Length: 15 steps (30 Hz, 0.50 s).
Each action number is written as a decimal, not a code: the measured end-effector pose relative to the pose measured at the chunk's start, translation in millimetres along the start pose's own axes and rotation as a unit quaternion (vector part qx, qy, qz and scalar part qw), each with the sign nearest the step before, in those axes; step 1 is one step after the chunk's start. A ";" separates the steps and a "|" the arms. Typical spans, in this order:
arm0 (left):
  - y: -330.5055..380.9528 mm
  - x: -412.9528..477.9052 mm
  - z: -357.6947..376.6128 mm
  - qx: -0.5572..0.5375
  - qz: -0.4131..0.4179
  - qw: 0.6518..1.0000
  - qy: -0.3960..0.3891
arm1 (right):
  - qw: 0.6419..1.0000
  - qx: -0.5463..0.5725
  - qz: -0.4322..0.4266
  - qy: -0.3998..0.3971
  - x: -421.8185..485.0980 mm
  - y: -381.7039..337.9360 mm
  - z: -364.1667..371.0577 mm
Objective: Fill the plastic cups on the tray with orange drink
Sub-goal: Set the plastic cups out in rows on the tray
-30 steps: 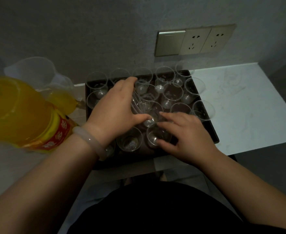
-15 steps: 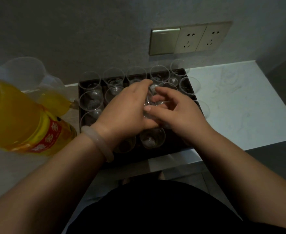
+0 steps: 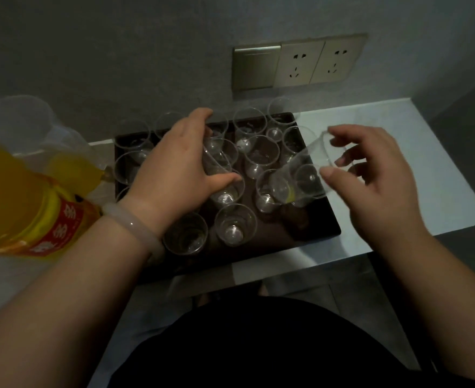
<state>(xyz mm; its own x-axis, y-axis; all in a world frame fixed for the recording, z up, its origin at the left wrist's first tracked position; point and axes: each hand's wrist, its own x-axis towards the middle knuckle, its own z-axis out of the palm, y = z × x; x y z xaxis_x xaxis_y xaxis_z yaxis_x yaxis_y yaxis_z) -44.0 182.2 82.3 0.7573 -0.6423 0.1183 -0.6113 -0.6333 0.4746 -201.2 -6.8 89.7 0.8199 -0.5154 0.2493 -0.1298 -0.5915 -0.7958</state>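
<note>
At the far left, a big bottle [image 3: 20, 197] of orange drink fills the edge of the view. It has a red and yellow label, and its neck points toward the tray. Behind it sits a clear plastic bag [image 3: 34, 121], blurred.

The left hand [image 3: 172, 169], with a pale bracelet [image 3: 135, 228] on its wrist, reaches over the left half of the tray. Its grip is closed round a stack of cups [image 3: 219, 177], fingers over the top and thumb underneath, and the stack is tilted.

The dark tray [image 3: 314, 228] lies on the white desk [image 3: 412, 169] against the wall. Clear plastic cups [image 3: 234, 224] stand upright on it in rough rows, and each can be seen through to its base.

Over the right edge of the tray, the right hand [image 3: 370, 186] holds a single cup [image 3: 306, 175]. The cup is tipped on its side with its mouth toward the palm and its base out over the tray. The grip is a loose pinch at the rim, thumb below and fingertips above, with the other fingers spread. There is a small yellow glint near the cup's base.

On the wall above is a panel of sockets [image 3: 297, 65].
</note>
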 end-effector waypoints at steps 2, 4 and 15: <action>5.8 -1.0 3.0 0.000 0.006 1.000 0.000 | 0.998 -0.047 -0.029 -0.026 -6.8 6.3 -0.7; 11.5 -2.7 5.8 0.000 0.010 1.000 -0.003 | 0.993 -0.088 -0.047 -0.064 -14.1 13.1 1.0; 27.1 -10.6 11.5 0.006 0.015 1.000 -0.001 | 0.962 -0.207 -0.085 -0.158 -42.1 51.5 31.7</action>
<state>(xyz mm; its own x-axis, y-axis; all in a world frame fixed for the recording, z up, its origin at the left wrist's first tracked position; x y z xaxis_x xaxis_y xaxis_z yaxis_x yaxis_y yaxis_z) -71.2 166.9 83.8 0.7379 -0.6620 0.1314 -0.6370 -0.6186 0.4600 -224.7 4.1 20.8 0.9688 -0.2140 0.1249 -0.1361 -0.8808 -0.4536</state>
